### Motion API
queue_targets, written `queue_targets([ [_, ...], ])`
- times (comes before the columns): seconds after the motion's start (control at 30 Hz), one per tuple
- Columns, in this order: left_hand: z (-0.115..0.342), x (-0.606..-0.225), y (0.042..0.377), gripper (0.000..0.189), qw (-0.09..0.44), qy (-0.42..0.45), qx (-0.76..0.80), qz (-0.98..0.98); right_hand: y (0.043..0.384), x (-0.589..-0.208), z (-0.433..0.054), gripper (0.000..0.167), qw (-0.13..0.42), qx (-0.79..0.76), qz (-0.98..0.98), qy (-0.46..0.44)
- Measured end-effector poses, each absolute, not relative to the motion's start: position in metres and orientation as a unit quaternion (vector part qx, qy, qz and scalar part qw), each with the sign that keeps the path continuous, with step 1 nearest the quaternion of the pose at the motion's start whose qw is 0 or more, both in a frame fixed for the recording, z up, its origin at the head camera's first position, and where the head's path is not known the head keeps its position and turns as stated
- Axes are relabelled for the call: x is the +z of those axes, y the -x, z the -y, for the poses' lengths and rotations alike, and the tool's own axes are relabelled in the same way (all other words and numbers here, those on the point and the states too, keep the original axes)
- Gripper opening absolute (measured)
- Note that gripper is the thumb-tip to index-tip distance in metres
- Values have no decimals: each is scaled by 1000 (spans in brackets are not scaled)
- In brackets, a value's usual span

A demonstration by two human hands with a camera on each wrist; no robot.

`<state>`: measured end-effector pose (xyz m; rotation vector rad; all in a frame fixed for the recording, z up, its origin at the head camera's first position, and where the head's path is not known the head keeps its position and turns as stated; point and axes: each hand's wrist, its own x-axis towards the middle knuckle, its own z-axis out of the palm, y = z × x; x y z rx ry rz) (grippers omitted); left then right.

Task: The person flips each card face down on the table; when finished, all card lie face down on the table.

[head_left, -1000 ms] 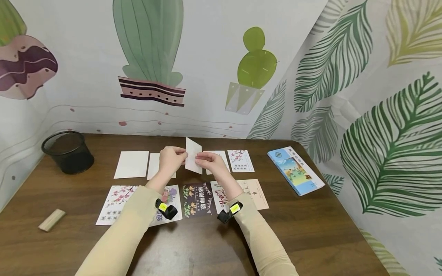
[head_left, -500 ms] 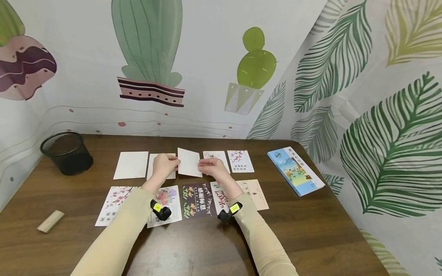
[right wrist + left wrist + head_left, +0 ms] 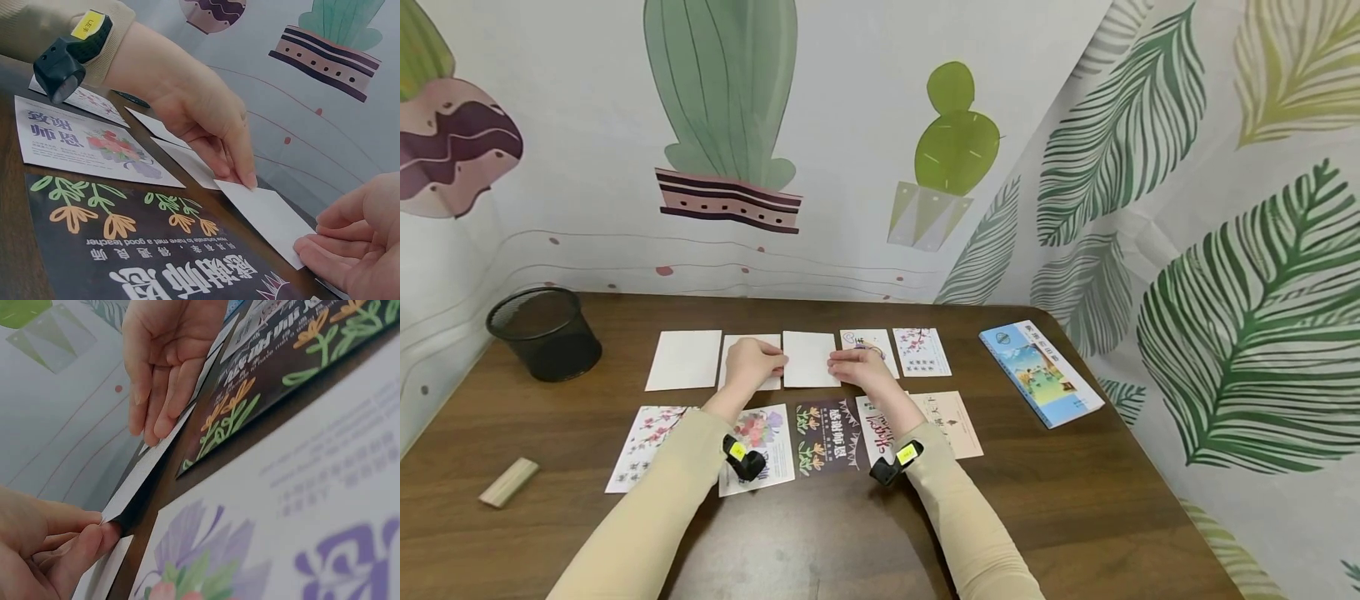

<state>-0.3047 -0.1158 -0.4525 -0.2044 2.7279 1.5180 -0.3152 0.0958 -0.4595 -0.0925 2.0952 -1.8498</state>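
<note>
A blank white card point(image 3: 811, 360) lies in the back row, close over the table and between my two hands. My left hand point(image 3: 751, 365) pinches its left edge between thumb and fingertips. In the left wrist view that edge is slightly raised, with a dark gap beneath. At the card's right edge is my right hand point(image 3: 859, 368), its fingers point(image 3: 164, 412) fairly straight and the tips touching the edge. Another white card point(image 3: 771, 383) sits partly hidden under my left hand. Beside the right hand lies a card with a coloured drawing point(image 3: 871, 340), partly covered by the fingers.
A blank white card point(image 3: 683, 360) and a blossom card point(image 3: 922, 352) end the back row. Nearer lie printed cards, including a dark one point(image 3: 827, 437) and a floral one point(image 3: 772, 429). A black mesh holder point(image 3: 546, 337), a wooden block point(image 3: 509, 482) and a blue book point(image 3: 1040, 372) stand around them.
The white card, held upright and angled a second ago, has come down and now lies nearly flat in the back row. My left hand has moved left and down with it.
</note>
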Motion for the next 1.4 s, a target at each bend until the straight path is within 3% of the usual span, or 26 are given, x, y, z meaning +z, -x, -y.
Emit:
queue_targets([
  [0.3,113,-452,306,26,4,61,517,-854,314,-460,-101,37,165,-652,-739,41],
  [0.63,104,-440,304,26,-35,70,512,-855,307,-453,-122,42,142,-641,-751,66],
  [0.83,83,-437,300,32,-46,-12,471,-881,312,-450,-155,39,106,-654,-749,18],
  [1.07,57,-440,295,40,-14,-67,467,-882,316,-453,-181,41,82,-641,-763,-16],
  [1.4,24,-445,292,50,42,-88,498,-862,316,-448,-192,46,97,-622,-777,7],
])
